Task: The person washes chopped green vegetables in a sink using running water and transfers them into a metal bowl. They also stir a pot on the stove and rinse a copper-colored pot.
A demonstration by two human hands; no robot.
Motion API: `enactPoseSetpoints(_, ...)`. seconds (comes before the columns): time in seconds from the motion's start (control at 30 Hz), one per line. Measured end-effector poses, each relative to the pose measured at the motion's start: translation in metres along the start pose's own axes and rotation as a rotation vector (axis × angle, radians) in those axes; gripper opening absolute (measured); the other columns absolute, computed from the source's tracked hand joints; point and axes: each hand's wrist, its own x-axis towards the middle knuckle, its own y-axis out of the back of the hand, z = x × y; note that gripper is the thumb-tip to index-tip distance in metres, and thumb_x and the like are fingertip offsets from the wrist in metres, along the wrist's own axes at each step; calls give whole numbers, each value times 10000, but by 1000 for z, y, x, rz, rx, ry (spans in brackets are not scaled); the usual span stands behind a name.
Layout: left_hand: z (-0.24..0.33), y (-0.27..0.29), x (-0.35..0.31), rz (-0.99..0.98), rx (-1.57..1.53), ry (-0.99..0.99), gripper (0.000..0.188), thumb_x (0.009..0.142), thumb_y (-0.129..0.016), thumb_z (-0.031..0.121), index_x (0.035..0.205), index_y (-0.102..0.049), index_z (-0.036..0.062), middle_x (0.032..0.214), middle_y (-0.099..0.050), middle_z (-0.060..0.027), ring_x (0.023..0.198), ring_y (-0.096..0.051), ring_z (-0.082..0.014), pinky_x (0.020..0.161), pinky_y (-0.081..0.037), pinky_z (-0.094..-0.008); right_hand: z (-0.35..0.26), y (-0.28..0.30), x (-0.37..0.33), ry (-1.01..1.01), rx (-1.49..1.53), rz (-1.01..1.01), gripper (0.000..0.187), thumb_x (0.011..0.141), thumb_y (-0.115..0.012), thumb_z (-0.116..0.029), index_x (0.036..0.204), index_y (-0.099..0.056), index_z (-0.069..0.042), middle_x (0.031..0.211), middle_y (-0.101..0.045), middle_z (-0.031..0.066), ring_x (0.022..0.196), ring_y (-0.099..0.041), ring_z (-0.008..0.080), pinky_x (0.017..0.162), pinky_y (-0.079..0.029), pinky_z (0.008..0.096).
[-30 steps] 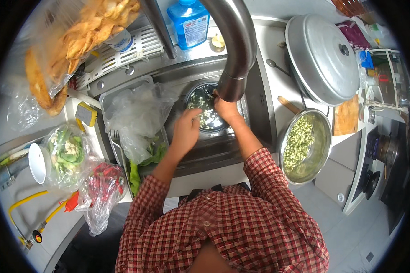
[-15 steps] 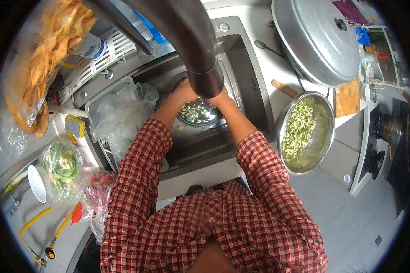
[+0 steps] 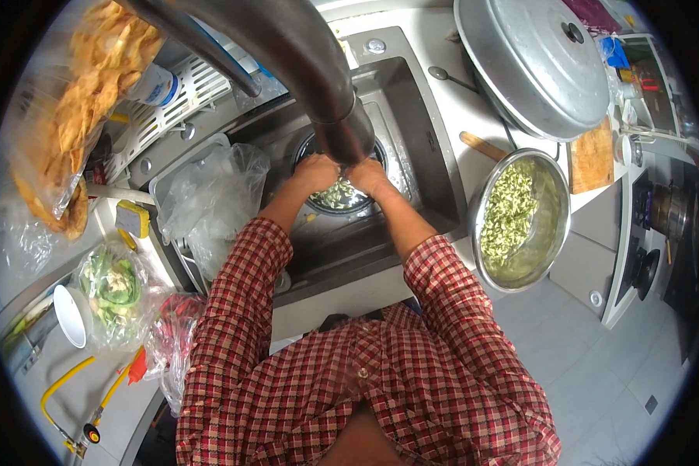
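Note:
Under the spout of the dark faucet (image 3: 349, 136), a round bowl (image 3: 343, 213) sits in the sink (image 3: 326, 252). Pale green chopped vegetable pieces (image 3: 335, 194) lie wet inside it. My left hand (image 3: 317, 172) is curled closed over the bowl's left part. Close beside it, my right hand (image 3: 367, 178) is also closed, over the right part. Whatever the fingers hold is hidden beneath the hands, and the spout covers part of the view between them. A larger steel bowl (image 3: 553, 221) with more chopped green pieces (image 3: 509, 213) rests at the counter's edge on the right.
A large lidded metal pot (image 3: 532, 70), a spoon (image 3: 450, 78) and a wooden board (image 3: 591, 159) occupy the right counter. Left of the bowl lies a clear plastic bag (image 3: 217, 194) on a tray. Further left are a sponge (image 3: 133, 219), bagged vegetables (image 3: 113, 283) and bagged brown food (image 3: 105, 70).
Both hands stay over the bowl in the sink. They now show more clearly beside the spout, with fingers curled in. The whole view has shifted slightly.

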Motion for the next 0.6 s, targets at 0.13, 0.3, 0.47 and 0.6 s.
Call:
enactPoseSetpoints(0.13, 3, -5, -10, 34, -152, 86, 302, 836, -425, 210, 939, -649, 36, 1047, -600, -176, 1016, -559, -316, 905, -417, -387, 7, -17, 8, 62, -82, -152, 343, 830, -448, -243, 987, -641, -8, 1088, -580, 200, 1033, -555, 315, 899, -428, 369)
enactPoseSetpoints(0.3, -3, -21, -7, 77, -166, 51, 273, 836, -439, 193, 927, -638, 31, 1031, -590, -201, 988, -559, -346, 853, -439, -402, 13, -49, 21, -71, 124, -174, 398, 830, -457, -278, 979, -627, 49, 1062, -582, 231, 1022, -569, 307, 885, -438, 355)
enactPoseSetpoints(0.47, 1, -31, -13, 140, -345, 232, 269, 803, -470, 178, 923, -646, 15, 1027, -590, -220, 1008, -551, -355, 869, -437, -406, -12, -45, 6, -414, 630, -224, 296, 863, -467, -213, 942, -607, 36, 946, -622, 175, 830, -619, 249, 634, -502, 368)
enactPoseSetpoints(0.6, 7, -41, -13, 255, -457, 330, 282, 811, -462, 183, 939, -627, -7, 1015, -585, -242, 997, -548, -380, 868, -436, -411, -2, -73, 18, -480, 1082, -205, 233, 893, -471, -193, 971, -564, 6, 940, -618, 119, 776, -626, 233, 563, -529, 356)
